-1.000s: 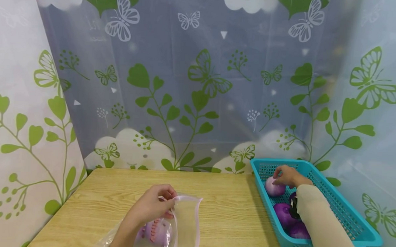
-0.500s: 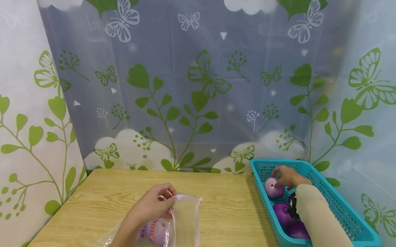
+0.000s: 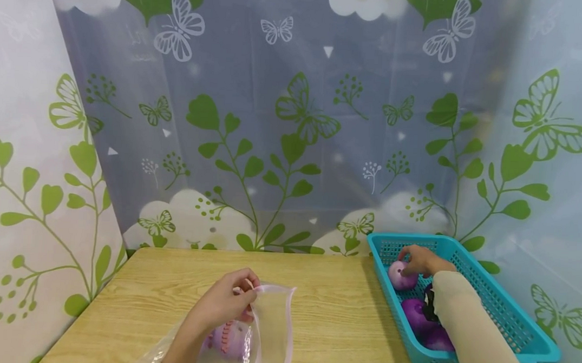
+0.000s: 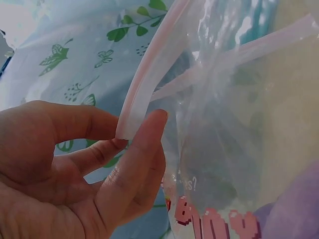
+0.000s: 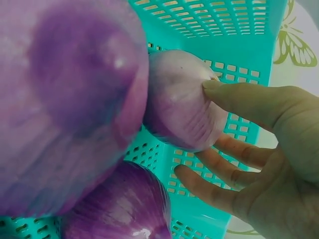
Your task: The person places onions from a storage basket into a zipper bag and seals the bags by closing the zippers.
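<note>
Butterfly curtain [image 3: 269, 121] behind, a pale onion [image 3: 400, 278] touches the right hand [image 3: 425, 260].

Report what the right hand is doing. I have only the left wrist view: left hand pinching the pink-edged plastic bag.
Observer: The head view shows the right hand inside the turquoise basket.
Operator: Tell me what it has hold of there.
Observer: It pinches a pale purple onion, seen close up in the right wrist view.
Operator: Now identify the purple patch at my lower right.
Observer: Through the clear plastic bag, the head view shows a rounded purple thing, most likely another onion.
</note>
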Tool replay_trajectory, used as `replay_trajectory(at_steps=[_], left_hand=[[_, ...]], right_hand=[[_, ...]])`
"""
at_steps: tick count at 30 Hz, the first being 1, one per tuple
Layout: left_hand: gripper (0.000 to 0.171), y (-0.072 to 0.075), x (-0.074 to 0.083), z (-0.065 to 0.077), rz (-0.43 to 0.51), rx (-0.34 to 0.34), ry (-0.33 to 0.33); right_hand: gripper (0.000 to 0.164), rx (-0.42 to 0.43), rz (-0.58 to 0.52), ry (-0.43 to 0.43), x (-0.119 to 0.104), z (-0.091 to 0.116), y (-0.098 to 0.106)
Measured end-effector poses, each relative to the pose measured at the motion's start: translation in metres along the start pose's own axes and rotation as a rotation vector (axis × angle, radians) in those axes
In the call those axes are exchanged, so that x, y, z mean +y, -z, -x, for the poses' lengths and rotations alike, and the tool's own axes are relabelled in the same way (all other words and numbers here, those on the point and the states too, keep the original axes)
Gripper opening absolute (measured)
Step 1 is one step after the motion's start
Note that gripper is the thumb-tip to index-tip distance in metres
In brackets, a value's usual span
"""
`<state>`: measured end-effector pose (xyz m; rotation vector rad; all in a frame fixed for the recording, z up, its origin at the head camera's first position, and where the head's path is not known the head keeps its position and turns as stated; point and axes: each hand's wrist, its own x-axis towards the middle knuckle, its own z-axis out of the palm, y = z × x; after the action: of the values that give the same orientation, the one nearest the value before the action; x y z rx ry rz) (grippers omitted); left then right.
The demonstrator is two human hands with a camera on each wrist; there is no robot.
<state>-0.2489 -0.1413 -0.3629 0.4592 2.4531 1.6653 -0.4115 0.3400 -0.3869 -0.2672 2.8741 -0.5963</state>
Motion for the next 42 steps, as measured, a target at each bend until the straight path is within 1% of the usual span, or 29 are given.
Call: replay_trajectory(at_steps=[4, 9, 15, 20, 27, 36, 40, 42], left_hand=[[0.008, -0.0018, -0.0003, -0.0007, 0.004, 0.030, 0.003], [0.010, -0.0040, 0.0003, -0.0008, 0.003, 0.078, 0.011], [0.010, -0.0053, 0.0021, -0.0010, 0.008, 0.099, 0.017], [0.010, -0.0058, 0.0020, -0.0019, 0.022, 0.108, 0.022], [0.014, -0.0052, 0.0007, -0.0028, 0.085, 0.142, 0.013], [0.016, -0.0057, 0.0016, -0.0023, 0.100, 0.157, 0.020], [0.016, -0.0052, 0.0011, -0.0027, 0.104, 0.156, 0.020], [0.016, -0.0048, 0.0011, -0.0028, 0.105, 0.156, 0.020]], right_hand=[[0.047, -0.004, -0.011, -0.021, -0.0007, -0.0003, -0.0007], [0.052, -0.009, -0.015, -0.046, -0.0005, -0.0012, -0.0015], [0.054, -0.027, -0.056, -0.061, -0.0009, -0.0013, -0.0027], [0.055, -0.039, -0.069, -0.038, -0.0023, -0.0008, -0.0020], [0.054, -0.045, -0.072, -0.027, -0.0037, -0.0013, -0.0017], [0.055, -0.055, -0.093, -0.026, -0.0036, -0.0009, -0.0027], [0.055, -0.054, -0.097, -0.013, -0.0027, -0.0019, -0.0019], [0.053, -0.054, -0.098, 0.011, -0.0033, -0.0024, -0.0005]])
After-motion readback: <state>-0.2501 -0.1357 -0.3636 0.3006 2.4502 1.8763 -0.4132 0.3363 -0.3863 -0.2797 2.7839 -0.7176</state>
